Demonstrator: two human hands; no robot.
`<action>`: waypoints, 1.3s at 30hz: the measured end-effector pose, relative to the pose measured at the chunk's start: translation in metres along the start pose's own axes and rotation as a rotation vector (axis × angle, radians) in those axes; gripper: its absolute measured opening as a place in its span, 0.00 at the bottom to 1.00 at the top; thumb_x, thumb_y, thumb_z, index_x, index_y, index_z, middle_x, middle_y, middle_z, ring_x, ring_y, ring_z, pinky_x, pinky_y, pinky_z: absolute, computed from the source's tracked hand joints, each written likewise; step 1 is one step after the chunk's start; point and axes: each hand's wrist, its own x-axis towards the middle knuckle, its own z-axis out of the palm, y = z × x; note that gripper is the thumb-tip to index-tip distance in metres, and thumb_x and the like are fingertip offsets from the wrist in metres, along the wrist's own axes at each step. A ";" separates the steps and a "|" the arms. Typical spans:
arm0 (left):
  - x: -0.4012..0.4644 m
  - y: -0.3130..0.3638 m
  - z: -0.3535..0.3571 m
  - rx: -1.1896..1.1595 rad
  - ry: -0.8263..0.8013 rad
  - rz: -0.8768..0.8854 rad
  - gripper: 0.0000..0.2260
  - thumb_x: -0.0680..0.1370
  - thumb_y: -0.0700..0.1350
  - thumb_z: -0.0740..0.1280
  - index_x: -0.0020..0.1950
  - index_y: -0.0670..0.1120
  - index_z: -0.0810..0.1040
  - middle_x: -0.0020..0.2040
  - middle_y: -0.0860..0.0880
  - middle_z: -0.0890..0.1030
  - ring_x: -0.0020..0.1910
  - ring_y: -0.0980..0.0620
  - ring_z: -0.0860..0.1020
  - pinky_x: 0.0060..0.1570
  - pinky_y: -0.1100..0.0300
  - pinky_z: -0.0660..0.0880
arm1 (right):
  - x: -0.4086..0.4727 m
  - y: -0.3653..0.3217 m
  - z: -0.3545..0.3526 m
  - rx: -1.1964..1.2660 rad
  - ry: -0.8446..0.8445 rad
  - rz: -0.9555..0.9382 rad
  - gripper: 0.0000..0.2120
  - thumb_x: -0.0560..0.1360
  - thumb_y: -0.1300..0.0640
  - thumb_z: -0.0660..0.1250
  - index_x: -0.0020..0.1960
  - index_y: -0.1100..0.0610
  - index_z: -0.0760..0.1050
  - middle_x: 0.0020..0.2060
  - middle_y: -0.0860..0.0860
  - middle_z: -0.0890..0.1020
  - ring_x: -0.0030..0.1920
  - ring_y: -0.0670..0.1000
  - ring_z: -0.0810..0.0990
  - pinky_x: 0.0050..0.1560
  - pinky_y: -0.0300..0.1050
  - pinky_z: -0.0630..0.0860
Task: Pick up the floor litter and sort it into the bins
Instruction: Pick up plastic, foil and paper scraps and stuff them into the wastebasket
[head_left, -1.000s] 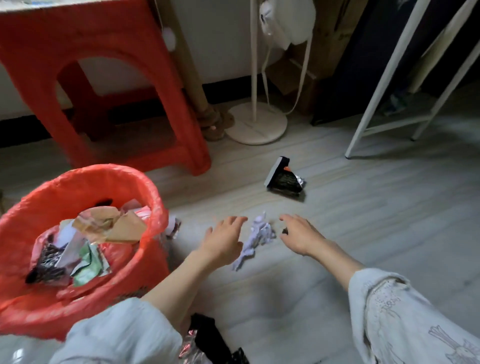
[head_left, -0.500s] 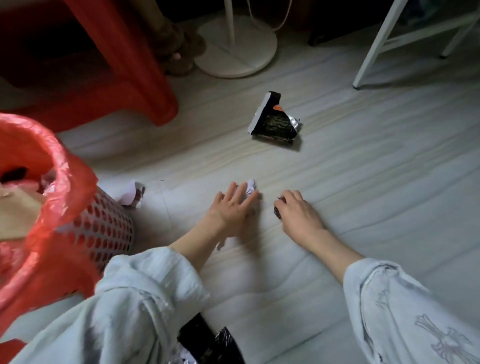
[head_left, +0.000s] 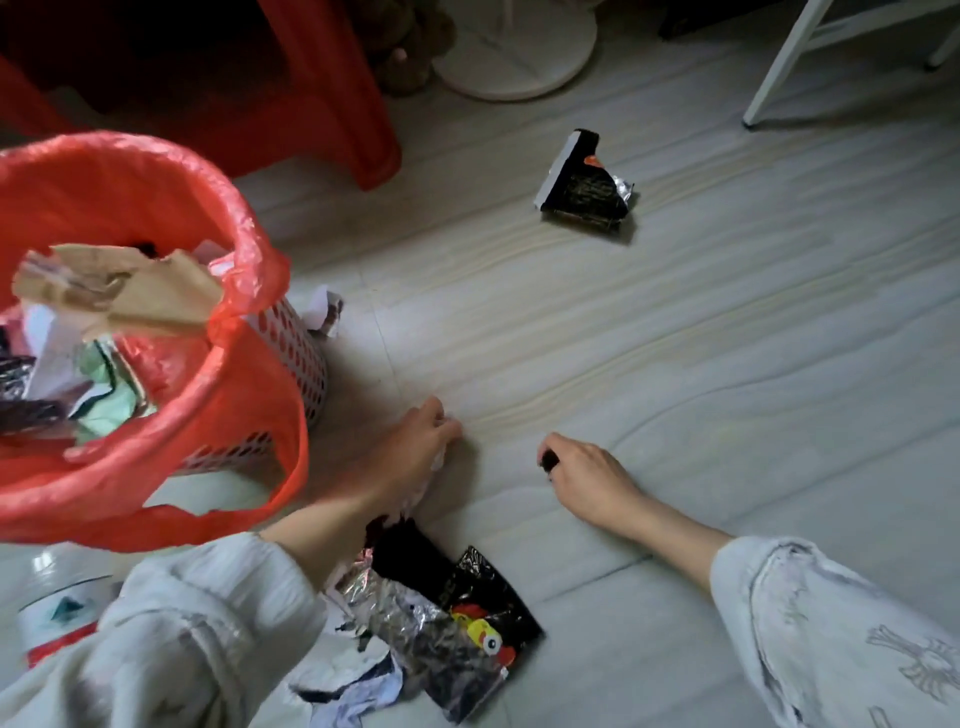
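My left hand (head_left: 415, 447) is low over the floor with its fingers curled round a crumpled white paper (head_left: 438, 460); only a sliver of it shows. My right hand (head_left: 582, 475) rests on the floor to the right and pinches a small dark scrap (head_left: 548, 460). A bin lined with a red bag (head_left: 156, 171) stands at the left, holding paper and wrappers. A black snack wrapper (head_left: 584, 189) lies farther off on the floor. Black and foil wrappers (head_left: 441, 618) lie near me between my arms.
A crumpled white piece (head_left: 324, 312) lies behind the bin. A red plastic stool (head_left: 332, 93) and a white round stand base (head_left: 519, 52) are at the back, a white frame leg (head_left: 779, 67) at the back right. A white container (head_left: 57, 613) sits at the lower left.
My left hand has closed round the white paper and drawn back toward the bin. My right hand has taken hold of the dark scrap. The view has tilted down and left.
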 end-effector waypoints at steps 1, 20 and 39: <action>-0.004 0.000 -0.003 0.018 0.039 -0.005 0.08 0.69 0.53 0.64 0.38 0.49 0.71 0.35 0.48 0.74 0.35 0.48 0.72 0.38 0.45 0.71 | -0.011 -0.005 0.007 -0.005 -0.044 -0.033 0.11 0.76 0.61 0.56 0.56 0.56 0.72 0.56 0.54 0.79 0.57 0.57 0.76 0.54 0.46 0.71; -0.109 0.007 -0.036 0.363 -0.323 0.221 0.13 0.71 0.40 0.63 0.54 0.38 0.70 0.56 0.40 0.67 0.50 0.41 0.71 0.45 0.51 0.69 | -0.072 -0.062 0.080 -0.292 -0.129 0.056 0.31 0.71 0.40 0.67 0.63 0.62 0.70 0.62 0.58 0.73 0.64 0.58 0.68 0.63 0.49 0.68; -0.128 -0.004 0.023 0.533 -0.336 0.005 0.56 0.55 0.63 0.77 0.71 0.55 0.45 0.71 0.39 0.59 0.64 0.36 0.67 0.55 0.47 0.71 | -0.038 -0.010 0.013 0.094 -0.086 0.130 0.19 0.75 0.58 0.66 0.63 0.59 0.67 0.58 0.56 0.77 0.58 0.56 0.75 0.57 0.48 0.73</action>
